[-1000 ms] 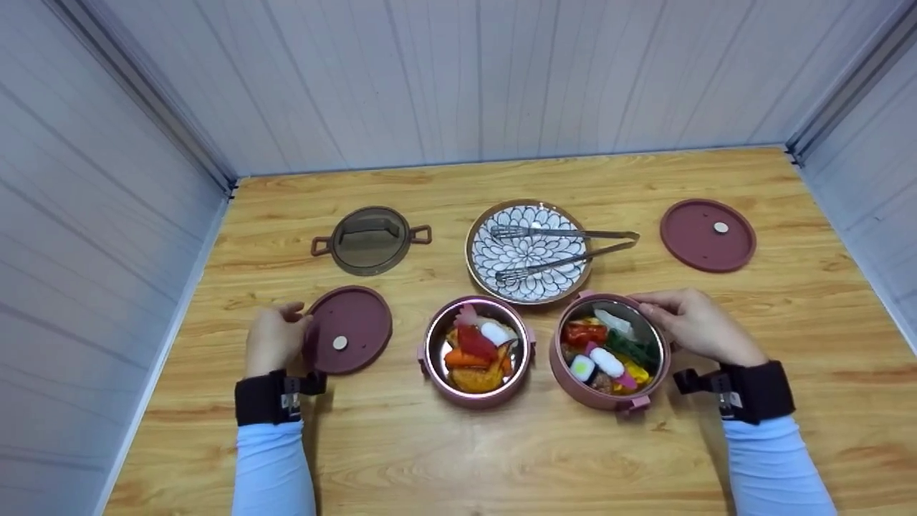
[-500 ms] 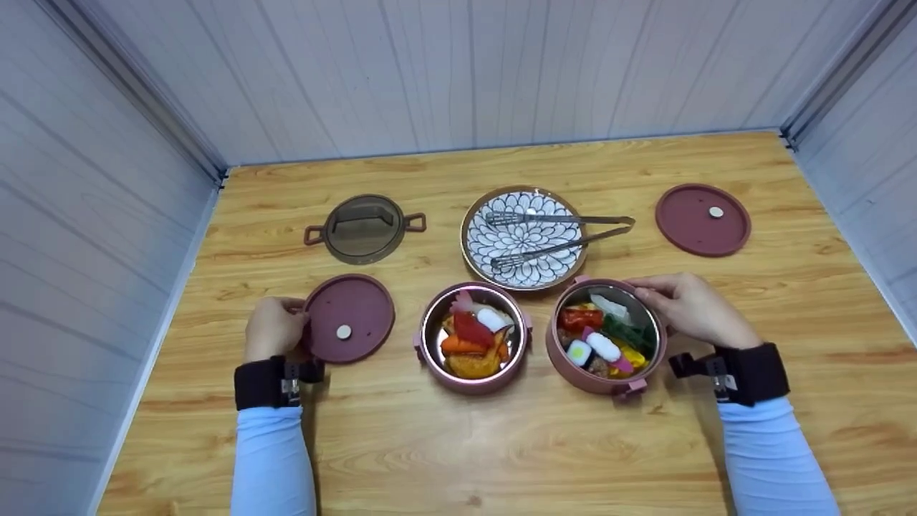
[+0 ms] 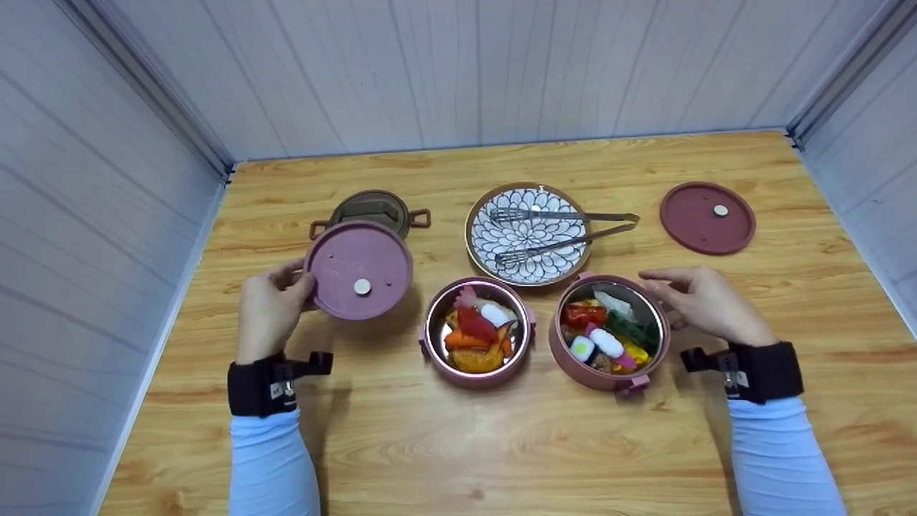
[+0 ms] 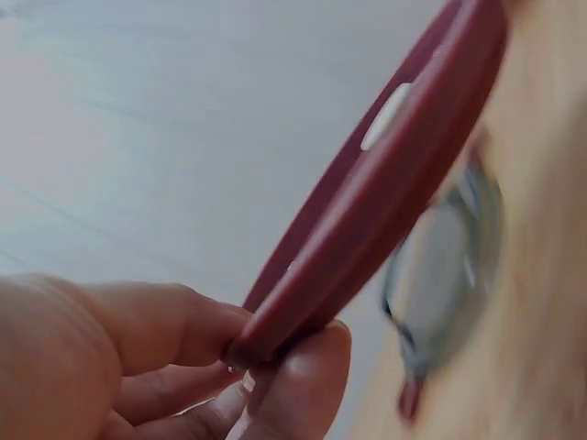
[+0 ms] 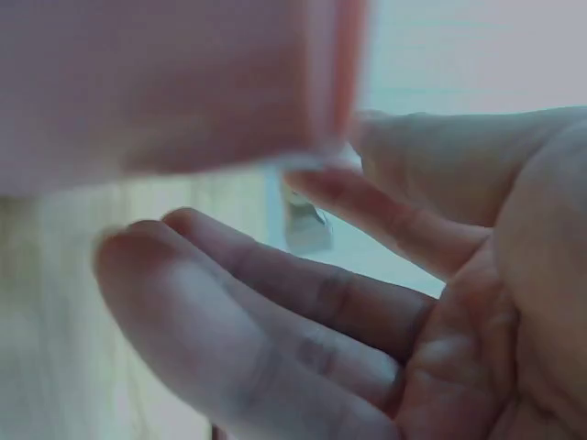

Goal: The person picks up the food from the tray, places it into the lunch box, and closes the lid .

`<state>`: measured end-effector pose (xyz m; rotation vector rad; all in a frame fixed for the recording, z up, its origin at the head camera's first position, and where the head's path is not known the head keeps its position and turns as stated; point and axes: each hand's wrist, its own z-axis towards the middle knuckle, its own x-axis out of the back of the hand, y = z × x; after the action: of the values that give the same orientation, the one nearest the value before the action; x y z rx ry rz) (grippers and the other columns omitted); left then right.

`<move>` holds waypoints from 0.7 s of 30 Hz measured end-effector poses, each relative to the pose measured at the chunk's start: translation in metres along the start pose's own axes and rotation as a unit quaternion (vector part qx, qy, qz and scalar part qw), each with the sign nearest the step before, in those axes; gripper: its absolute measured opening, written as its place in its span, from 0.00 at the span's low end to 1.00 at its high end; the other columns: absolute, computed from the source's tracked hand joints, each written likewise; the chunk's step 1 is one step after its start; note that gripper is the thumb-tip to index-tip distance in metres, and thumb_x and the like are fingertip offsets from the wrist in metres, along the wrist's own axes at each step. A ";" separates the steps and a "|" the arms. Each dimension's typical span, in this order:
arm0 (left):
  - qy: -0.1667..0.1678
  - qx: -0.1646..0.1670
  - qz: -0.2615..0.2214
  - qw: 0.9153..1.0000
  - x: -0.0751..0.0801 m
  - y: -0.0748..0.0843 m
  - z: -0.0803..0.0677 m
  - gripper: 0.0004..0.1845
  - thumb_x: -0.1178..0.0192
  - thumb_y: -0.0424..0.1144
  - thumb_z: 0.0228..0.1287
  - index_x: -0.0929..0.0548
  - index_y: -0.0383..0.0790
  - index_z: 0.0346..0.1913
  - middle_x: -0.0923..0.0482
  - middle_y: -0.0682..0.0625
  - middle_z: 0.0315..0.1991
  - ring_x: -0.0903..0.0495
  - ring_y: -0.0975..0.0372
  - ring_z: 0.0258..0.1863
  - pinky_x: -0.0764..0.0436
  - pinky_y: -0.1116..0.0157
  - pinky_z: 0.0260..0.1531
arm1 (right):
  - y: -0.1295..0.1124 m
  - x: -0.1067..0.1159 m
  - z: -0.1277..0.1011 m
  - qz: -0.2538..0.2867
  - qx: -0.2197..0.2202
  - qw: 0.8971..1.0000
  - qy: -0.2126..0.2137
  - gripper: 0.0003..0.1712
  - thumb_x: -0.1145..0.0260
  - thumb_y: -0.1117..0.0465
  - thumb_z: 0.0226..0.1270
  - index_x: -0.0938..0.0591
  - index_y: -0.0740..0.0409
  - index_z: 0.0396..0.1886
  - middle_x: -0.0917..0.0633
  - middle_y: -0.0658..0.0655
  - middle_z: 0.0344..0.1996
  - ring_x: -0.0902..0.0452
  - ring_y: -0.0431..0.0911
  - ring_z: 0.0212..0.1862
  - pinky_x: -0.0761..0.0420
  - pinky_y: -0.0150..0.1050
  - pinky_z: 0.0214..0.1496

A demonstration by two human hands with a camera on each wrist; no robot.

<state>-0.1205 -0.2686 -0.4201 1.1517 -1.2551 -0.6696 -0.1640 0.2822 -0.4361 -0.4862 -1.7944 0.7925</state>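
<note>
The left hand (image 3: 271,308) pinches a round, flat, dusky-pink plastic lid with a white disc (image 3: 358,258) by its left rim, thumb against fingers. This lid is held clear of the wood-grain table (image 3: 466,459), slightly tilted, over the left half of the surface, and in the head view it hides part of a round smoky-dark lid with two brown loop handles (image 3: 381,201).

The right hand (image 3: 706,308) is at the right side of a round pink container with a steel lining (image 3: 584,376), its fingers loosely spread rather than wrapped around the wall; whether the thumb touches the wall, I cannot tell.

A second round pink steel-lined container (image 3: 469,378) sits to its left, near the middle of the surface. Both hold colourful food pieces, and both are uncovered. A matching dusky-pink lid (image 3: 706,233) lies flat towards the far right corner.

So far, I judge, the filling looks done and one lid is in hand; no lid is on either container yet. Metal tongs (image 3: 612,216) lie across a white petal-patterned plate with a brown rim (image 3: 537,271), nearer the far edge.
</note>
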 end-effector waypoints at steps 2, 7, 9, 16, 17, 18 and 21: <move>-0.014 -0.020 -0.026 0.999 -0.007 0.010 -0.004 0.18 0.42 0.30 0.70 0.22 0.27 0.60 0.18 0.33 0.47 0.14 0.61 0.33 0.14 0.65 0.37 | -0.005 0.004 -0.005 -0.018 0.019 0.999 0.045 0.26 0.45 0.49 0.78 0.22 0.60 0.65 0.14 0.65 0.46 0.15 0.53 0.37 0.14 0.41 0.33; -0.072 -0.049 -0.046 0.995 -0.031 0.028 -0.016 0.18 0.41 0.28 0.69 0.22 0.27 0.60 0.18 0.35 0.46 0.14 0.58 0.33 0.14 0.63 0.37 | -0.034 0.007 -0.028 -0.089 0.128 0.959 0.235 0.16 0.37 0.59 0.73 0.14 0.62 0.53 0.12 0.61 0.36 0.22 0.34 0.25 0.26 0.22 0.25; -0.095 -0.057 -0.051 0.993 -0.041 0.032 -0.020 0.18 0.41 0.28 0.69 0.21 0.28 0.60 0.18 0.35 0.45 0.14 0.56 0.32 0.14 0.62 0.37 | -0.052 0.001 -0.038 -0.092 0.179 0.938 0.283 0.12 0.34 0.65 0.69 0.13 0.62 0.50 0.11 0.60 0.33 0.26 0.29 0.23 0.28 0.19 0.24; -0.149 -0.079 -0.031 0.985 -0.068 0.038 -0.030 0.17 0.39 0.27 0.67 0.20 0.29 0.58 0.17 0.38 0.41 0.14 0.54 0.30 0.14 0.63 0.33 | -0.109 -0.043 -0.054 -0.063 0.273 0.932 0.232 0.17 0.30 0.73 0.61 0.14 0.63 0.51 0.12 0.55 0.28 0.32 0.32 0.16 0.29 0.22 0.20; -0.155 -0.080 -0.026 0.984 -0.071 0.038 -0.030 0.17 0.39 0.27 0.67 0.19 0.29 0.58 0.17 0.39 0.41 0.14 0.55 0.30 0.14 0.63 0.33 | -0.115 -0.049 -0.053 -0.061 0.269 0.935 0.225 0.18 0.29 0.72 0.61 0.14 0.63 0.51 0.12 0.56 0.28 0.36 0.32 0.14 0.31 0.25 0.18; -0.162 -0.081 -0.021 0.983 -0.074 0.039 -0.031 0.17 0.38 0.27 0.67 0.19 0.29 0.58 0.17 0.39 0.41 0.15 0.55 0.30 0.14 0.64 0.33 | -0.121 -0.056 -0.051 -0.060 0.262 0.938 0.219 0.17 0.29 0.71 0.61 0.14 0.62 0.51 0.12 0.55 0.28 0.39 0.32 0.14 0.30 0.26 0.18; -0.182 -0.085 -0.016 0.979 -0.083 0.039 -0.034 0.17 0.38 0.27 0.66 0.19 0.29 0.57 0.16 0.40 0.40 0.15 0.56 0.29 0.14 0.63 0.32 | -0.135 -0.072 -0.040 -0.067 0.230 0.949 0.207 0.16 0.29 0.68 0.63 0.13 0.61 0.52 0.12 0.55 0.28 0.42 0.32 0.14 0.29 0.32 0.20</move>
<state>-0.1156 -0.1715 -0.4122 0.9354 -1.4549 -1.0256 -0.0949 0.1522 -0.3791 -0.1976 -1.1919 0.9036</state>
